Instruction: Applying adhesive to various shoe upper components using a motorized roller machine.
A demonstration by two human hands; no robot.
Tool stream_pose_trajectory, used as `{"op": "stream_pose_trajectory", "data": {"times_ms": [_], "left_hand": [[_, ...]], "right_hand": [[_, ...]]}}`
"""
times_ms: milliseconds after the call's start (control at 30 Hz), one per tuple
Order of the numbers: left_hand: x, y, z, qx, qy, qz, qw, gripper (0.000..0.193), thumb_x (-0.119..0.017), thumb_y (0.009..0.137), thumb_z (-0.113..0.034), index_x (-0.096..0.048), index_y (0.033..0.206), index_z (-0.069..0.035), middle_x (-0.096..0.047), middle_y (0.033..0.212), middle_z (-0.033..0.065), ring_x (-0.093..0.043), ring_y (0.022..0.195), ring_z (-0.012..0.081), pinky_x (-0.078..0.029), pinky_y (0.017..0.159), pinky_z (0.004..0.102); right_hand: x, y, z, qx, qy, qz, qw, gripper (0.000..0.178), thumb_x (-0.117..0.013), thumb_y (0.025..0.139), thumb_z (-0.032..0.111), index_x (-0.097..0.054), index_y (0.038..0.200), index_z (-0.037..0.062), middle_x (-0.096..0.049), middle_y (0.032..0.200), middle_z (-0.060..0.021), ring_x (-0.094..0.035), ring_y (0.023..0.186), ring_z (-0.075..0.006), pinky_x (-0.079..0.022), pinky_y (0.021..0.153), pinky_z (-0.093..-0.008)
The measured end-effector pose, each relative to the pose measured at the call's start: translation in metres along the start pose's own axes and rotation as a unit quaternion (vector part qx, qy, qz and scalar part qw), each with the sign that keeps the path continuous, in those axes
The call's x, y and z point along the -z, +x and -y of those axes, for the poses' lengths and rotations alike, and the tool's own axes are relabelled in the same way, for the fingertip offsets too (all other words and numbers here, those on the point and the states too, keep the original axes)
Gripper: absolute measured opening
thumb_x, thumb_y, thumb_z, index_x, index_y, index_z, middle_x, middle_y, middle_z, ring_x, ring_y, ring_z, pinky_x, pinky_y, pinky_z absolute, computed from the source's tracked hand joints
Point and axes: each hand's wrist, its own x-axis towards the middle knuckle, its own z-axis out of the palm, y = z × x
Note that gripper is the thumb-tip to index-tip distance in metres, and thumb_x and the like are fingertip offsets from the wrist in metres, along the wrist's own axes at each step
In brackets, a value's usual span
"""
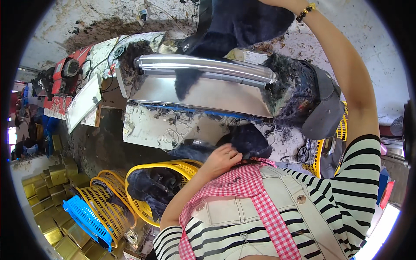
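Observation:
My left hand (223,159) is closed at the near edge of the worktop, its fingers curled on a dark navy fuzzy fabric piece (253,141). Another dark piece (195,150) lies just left of that hand. High at the upper edge, my right hand (284,3) touches a large dark plush piece (247,24); its fingers are mostly cut off by the picture's edge. Between my hands stands a machine with a shiny metal roller (203,63) and a sloping metal plate (208,92). A dark fuzzy flap (187,83) hangs below the roller onto the plate.
Clumps of lint (288,89) coat the machine's right end. Several thin rings (173,135) lie on the white worktop (145,128). A yellow basket (132,184) of dark pieces stands at my left, near a blue basket (84,223) and stacked gold boxes (56,175).

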Motion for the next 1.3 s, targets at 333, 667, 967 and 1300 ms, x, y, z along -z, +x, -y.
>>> {"op": "stream_pose_trajectory", "data": {"times_ms": [333, 667, 967, 1300], "left_hand": [[0.040, 0.002, -0.001, 0.191, 0.013, -0.202, 0.960, 0.026, -0.060, 0.070, 0.001, -0.060, 0.096, -0.006, -0.061, 0.082, 0.0133, -0.062, 0.065, 0.0328, -0.050, 0.052, 0.0381], [0.116, 0.044, 0.054, 0.407, -0.026, -0.195, 0.892, 0.011, -0.059, 0.090, -0.011, -0.053, 0.093, -0.002, -0.059, 0.068, 0.0209, -0.060, 0.064, 0.0410, -0.045, 0.057, 0.0430], [0.106, 0.064, 0.069, 0.426, 0.359, -0.148, 0.817, 0.036, -0.055, 0.086, -0.011, -0.053, 0.122, -0.005, -0.054, 0.122, 0.0170, -0.057, 0.105, 0.0337, -0.043, 0.089, 0.0451], [0.057, 0.082, 0.066, 0.378, 0.424, 0.024, 0.823, 0.061, -0.048, 0.082, -0.003, -0.033, 0.141, 0.006, -0.034, 0.148, 0.0197, -0.026, 0.142, 0.0310, -0.012, 0.117, 0.0483]], "right_hand": [[-0.039, -0.013, -0.059, -0.016, -0.067, -0.098, 0.993, 0.023, -0.055, 0.082, 0.010, -0.053, 0.104, 0.0038, -0.061, 0.074, -0.0241, -0.060, 0.073, -0.0424, -0.046, 0.067, -0.0516], [-0.083, -0.001, -0.059, -0.018, -0.082, 0.047, 0.995, 0.049, -0.049, 0.080, 0.004, -0.053, 0.127, 0.0153, -0.062, 0.079, -0.0251, -0.061, 0.074, -0.0413, -0.047, 0.064, -0.0495], [-0.136, -0.005, 0.007, 0.028, -0.109, 0.136, 0.984, 0.021, -0.065, 0.078, 0.016, -0.066, 0.077, -0.0049, -0.064, 0.080, -0.0180, -0.063, 0.070, -0.0322, -0.052, 0.063, -0.0419], [-0.194, -0.008, -0.009, 0.023, 0.379, 0.336, 0.862, 0.022, -0.079, 0.069, 0.020, -0.067, 0.071, 0.0011, -0.067, 0.073, -0.0057, -0.059, 0.067, -0.0129, -0.047, 0.064, -0.0283]]}}
